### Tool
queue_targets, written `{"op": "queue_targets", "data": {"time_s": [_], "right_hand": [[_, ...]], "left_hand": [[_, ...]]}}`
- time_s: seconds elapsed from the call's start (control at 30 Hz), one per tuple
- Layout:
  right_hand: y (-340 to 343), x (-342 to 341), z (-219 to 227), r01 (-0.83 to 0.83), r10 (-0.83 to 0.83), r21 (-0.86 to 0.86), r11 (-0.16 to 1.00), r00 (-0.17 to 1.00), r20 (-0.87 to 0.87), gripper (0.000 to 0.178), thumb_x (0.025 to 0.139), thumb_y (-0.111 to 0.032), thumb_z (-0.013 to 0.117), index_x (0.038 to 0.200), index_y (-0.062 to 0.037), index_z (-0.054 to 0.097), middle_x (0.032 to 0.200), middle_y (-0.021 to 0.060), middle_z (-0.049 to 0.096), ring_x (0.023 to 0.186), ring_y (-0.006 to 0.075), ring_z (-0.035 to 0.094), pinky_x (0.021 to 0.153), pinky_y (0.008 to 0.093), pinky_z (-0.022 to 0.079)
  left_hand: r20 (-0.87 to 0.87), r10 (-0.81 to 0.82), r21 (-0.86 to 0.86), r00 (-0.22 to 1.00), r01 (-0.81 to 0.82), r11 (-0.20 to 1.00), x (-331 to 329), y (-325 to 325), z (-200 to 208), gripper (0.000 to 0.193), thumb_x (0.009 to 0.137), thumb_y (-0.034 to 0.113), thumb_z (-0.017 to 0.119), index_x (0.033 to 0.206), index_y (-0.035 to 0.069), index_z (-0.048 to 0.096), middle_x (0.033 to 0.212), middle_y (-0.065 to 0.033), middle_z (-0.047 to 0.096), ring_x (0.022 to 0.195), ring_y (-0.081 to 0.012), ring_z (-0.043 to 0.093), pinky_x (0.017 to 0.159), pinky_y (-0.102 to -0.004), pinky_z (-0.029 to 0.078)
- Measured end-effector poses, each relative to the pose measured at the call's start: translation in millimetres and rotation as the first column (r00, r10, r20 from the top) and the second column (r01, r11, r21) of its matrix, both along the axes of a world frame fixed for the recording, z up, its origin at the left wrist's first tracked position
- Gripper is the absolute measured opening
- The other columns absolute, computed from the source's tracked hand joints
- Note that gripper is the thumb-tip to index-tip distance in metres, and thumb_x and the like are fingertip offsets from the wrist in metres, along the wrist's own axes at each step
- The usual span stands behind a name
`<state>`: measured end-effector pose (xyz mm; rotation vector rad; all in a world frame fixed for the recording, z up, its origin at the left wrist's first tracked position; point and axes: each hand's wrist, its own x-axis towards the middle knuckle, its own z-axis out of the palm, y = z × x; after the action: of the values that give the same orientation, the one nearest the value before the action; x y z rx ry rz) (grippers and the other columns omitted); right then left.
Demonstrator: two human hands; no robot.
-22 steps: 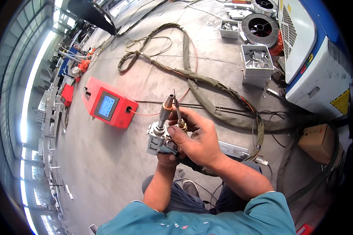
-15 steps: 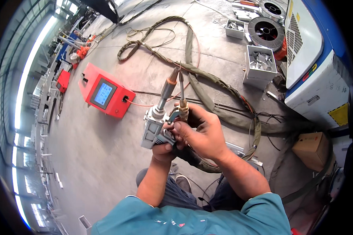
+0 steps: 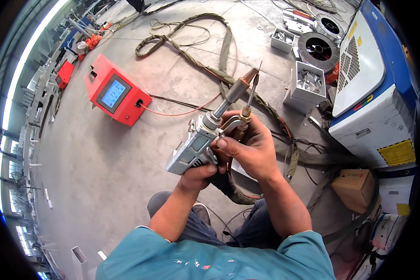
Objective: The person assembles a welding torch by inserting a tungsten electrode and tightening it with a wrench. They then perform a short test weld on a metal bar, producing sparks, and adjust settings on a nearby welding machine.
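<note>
A grey metal welding gun [image 3: 190, 148] is held up in front of me, its copper-coloured tip [image 3: 250, 75] pointing up and to the right. My left hand [image 3: 195, 178] is closed around its lower part, thumb against the housing. Beside the barrel runs a thin wire-feed tube [image 3: 251, 97] with a brass fitting [image 3: 244, 115], joined to the gun by a grey bracket [image 3: 229, 125]. My right hand [image 3: 255, 151] is closed at this bracket, thumb pressed near its lower end, fingers curled behind the fitting. Some fingertips are hidden. A fine wire sticks out beside the tip.
A red box [image 3: 108, 91] with a lit screen stands on the floor at left, a thin orange hose leading from it. A thick sleeved cable [image 3: 224, 53] loops beyond the gun. Metal-filled bins [image 3: 308, 95], wire spools [image 3: 317, 49], a cabinet [image 3: 373, 126] and a carton [image 3: 352, 189] stand right.
The gun has tilted over, its tip swinging to the right. Both hands keep their hold, the right thumb still at the bracket. The view has shifted slightly.
</note>
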<state>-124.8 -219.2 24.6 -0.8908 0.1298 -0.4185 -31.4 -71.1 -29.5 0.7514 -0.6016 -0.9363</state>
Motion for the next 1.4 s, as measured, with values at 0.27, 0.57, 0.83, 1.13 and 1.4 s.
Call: {"op": "queue_targets", "data": {"time_s": [0.27, 0.57, 0.83, 1.13, 1.4], "right_hand": [[3.2, 12.3, -5.7, 0.137, -0.135, -0.022, 0.990, 0.988, 0.075, 0.056, 0.088, 0.000, 0.076, 0.138, -0.0001, 0.049, 0.119, 0.0096, 0.063, 0.089, 0.0150, 0.067, 0.070, 0.0261, 0.058], [-9.4, 15.3, -13.6, -0.068, 0.021, 0.206, 0.976, 0.975, 0.222, 0.061, 0.083, -0.001, 0.078, 0.138, -0.0009, 0.052, 0.122, 0.0110, 0.067, 0.112, 0.0203, 0.064, 0.103, 0.0365, 0.049], [-1.3, 9.9, -5.5, -0.023, -0.067, 0.266, 0.964, 0.943, 0.326, 0.057, 0.081, 0.002, 0.078, 0.132, -0.0019, 0.053, 0.104, 0.0049, 0.066, 0.098, 0.0144, 0.064, 0.089, 0.0303, 0.052], [7.5, 25.9, 0.1, 0.061, -0.132, 0.235, 0.970, 0.945, 0.298, 0.047, 0.070, 0.003, 0.079, 0.112, -0.0001, 0.057, 0.096, 0.0089, 0.069, 0.085, 0.0169, 0.065, 0.078, 0.0327, 0.055], [9.9, 43.1, -26.9, 0.116, -0.162, 0.204, 0.972, 0.962, 0.222, 0.055, 0.066, 0.003, 0.086, 0.113, 0.0023, 0.058, 0.093, 0.0108, 0.070, 0.083, 0.0190, 0.068, 0.073, 0.0331, 0.057]], "left_hand": [[0.002, -0.049, 0.076, 0.999, 0.049, 0.996, 6.2, 4.3, 6.5, 0.057, 0.083, 0.010, 0.072, 0.137, 0.004, 0.055, 0.101, -0.0101, 0.067, 0.092, -0.0194, 0.064, 0.082, -0.0324, 0.052], [-0.152, 0.070, 0.122, 0.986, -0.052, 0.991, -14.0, 17.9, -28.0, 0.061, 0.079, 0.016, 0.072, 0.135, 0.005, 0.050, 0.109, -0.0102, 0.066, 0.093, -0.0217, 0.065, 0.086, -0.0356, 0.054], [0.006, -0.157, 0.082, 0.988, 0.156, 0.984, -0.4, 17.2, -26.1, 0.050, 0.089, 0.013, 0.070, 0.137, 0.011, 0.056, 0.122, -0.0084, 0.067, 0.105, -0.0249, 0.065, 0.094, -0.0444, 0.053], [-0.039, -0.207, 0.167, 0.977, 0.211, 0.963, 2.9, 6.0, -41.4, 0.062, 0.087, 0.030, 0.070, 0.141, 0.004, 0.052, 0.136, -0.0146, 0.059, 0.125, -0.0327, 0.056, 0.105, -0.0514, 0.046], [-0.015, -0.240, 0.173, 0.971, 0.239, 0.955, -9.0, 1.2, -62.2, 0.063, 0.088, 0.037, 0.063, 0.138, 0.000, 0.054, 0.133, -0.0156, 0.061, 0.121, -0.0312, 0.059, 0.104, -0.0493, 0.047]]}}
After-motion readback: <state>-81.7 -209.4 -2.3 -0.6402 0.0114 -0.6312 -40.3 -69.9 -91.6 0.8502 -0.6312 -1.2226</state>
